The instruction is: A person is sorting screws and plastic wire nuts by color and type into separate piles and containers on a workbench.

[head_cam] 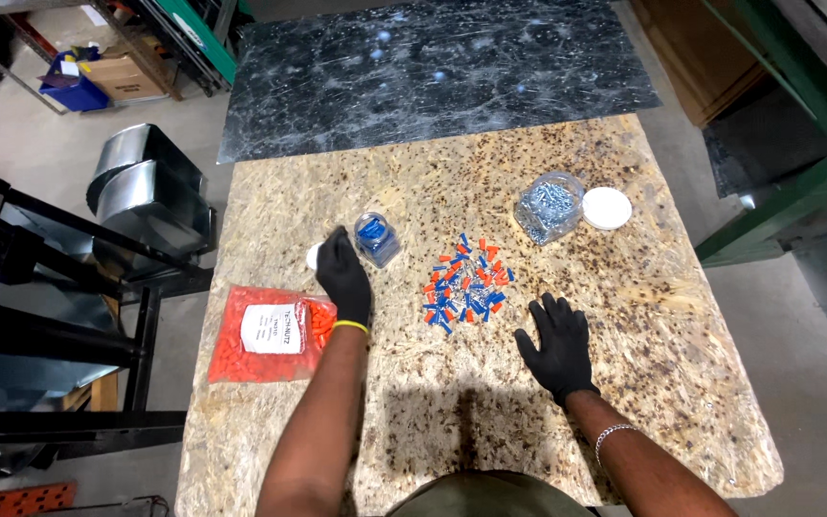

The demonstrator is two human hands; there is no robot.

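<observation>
Neither gloved hand is gripping anything: left hand [345, 276] is partly hiding a white lid [314, 256] beside the small jar [376, 238]; right hand [558, 343] is lying flat, fingers spread, near the tabletop's [624, 316] front edge.

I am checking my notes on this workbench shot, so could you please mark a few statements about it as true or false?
1. The left hand is beside the small jar of blue pieces. True.
2. The right hand grips a screwdriver. False: it lies flat and open on the board table, holding nothing.
3. A mixed pile of orange and blue connectors lies between the two hands. True.
4. The jar of silvery screws has its lid on. False: the white lid lies beside it on the table.
5. The bag of orange pieces lies to the right of the right hand. False: it lies at the table's left edge, by the left forearm.
</observation>
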